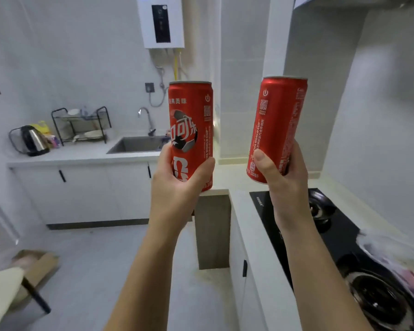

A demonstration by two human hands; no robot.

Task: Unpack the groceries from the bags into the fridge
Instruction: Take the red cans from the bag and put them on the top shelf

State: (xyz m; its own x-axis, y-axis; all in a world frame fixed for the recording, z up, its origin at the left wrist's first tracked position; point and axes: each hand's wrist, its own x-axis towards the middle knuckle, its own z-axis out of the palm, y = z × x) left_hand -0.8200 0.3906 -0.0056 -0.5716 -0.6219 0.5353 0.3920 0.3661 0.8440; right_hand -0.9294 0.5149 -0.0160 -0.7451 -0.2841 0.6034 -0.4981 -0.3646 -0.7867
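Up in front of you, at about chest height, you hold two red cans in the air, one in each hand. Your left hand (177, 185) grips the left can (189, 115) round its lower half: the thumb (204, 167) curls across the printed front and the fingers wrap the far side, mostly hidden. That can stands upright, top up. Your right hand (285, 177) grips the right can (280, 111) near its base, thumb (261, 160) pressed on the near side and fingers (296, 151) curled round behind it. This can leans a little, its top tipped to the right. The cans are well apart and touch nothing but your hands.

Behind them, a white counter (69, 156) runs along the far wall with a sink (139, 144) and tap (146, 120) set in it. A kettle (34, 140) and a black dish rack (81, 125) stand on it left of the sink. A water heater (161, 22) hangs on the wall above. Below your right arm lies a black hob (332, 235); something pale and blurred covers its near right edge, and you cannot tell what it is. A cardboard box (36, 263) sits on the floor at lower left.
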